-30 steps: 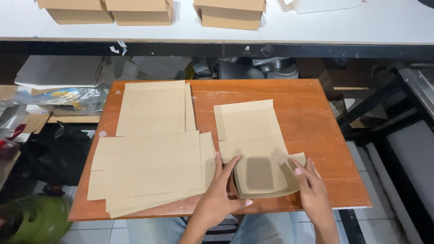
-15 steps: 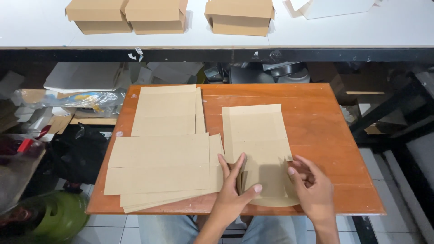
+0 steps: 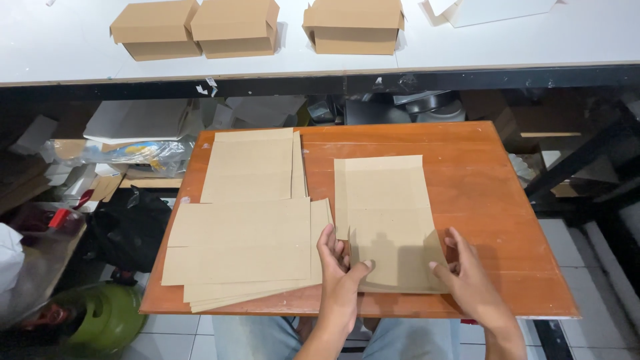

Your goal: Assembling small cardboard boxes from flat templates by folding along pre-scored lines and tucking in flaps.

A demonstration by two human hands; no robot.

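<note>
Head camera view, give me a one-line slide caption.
Both hands, left and right, press a brown cardboard sheet on a wooden table.

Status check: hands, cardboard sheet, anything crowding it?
Left hand and right hand pressing near end of flat cardboard sheet, one per side. Sheet on wooden table. Cardboard stack close on the left.

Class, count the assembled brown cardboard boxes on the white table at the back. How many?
3: left box, middle box touching it, right box apart. Others may lie out of view.
</note>
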